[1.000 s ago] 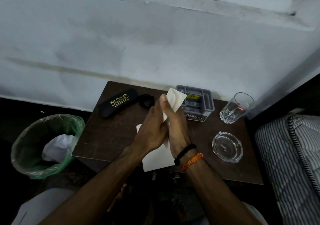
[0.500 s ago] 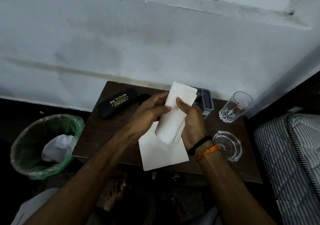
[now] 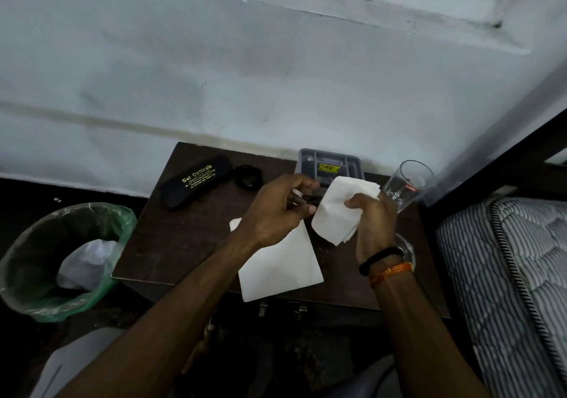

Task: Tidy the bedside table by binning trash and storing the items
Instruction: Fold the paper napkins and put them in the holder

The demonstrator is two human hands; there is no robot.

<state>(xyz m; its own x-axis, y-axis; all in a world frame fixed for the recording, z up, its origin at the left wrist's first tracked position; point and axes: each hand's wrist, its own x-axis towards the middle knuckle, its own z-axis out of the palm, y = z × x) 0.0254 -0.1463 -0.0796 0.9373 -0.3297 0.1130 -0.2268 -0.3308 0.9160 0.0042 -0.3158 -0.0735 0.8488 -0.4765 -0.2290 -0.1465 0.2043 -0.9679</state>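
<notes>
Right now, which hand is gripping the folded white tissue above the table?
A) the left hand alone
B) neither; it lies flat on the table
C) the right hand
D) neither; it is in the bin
C: the right hand is closed around the folded white tissue, held above the table, while the left hand is beside it.

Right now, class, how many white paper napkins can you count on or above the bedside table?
2: one folded napkin gripped in the right hand, one flat napkin on the table's front edge. More could be folded together.

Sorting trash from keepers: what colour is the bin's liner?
Green, translucent bin liner, seen in the head view.
</notes>
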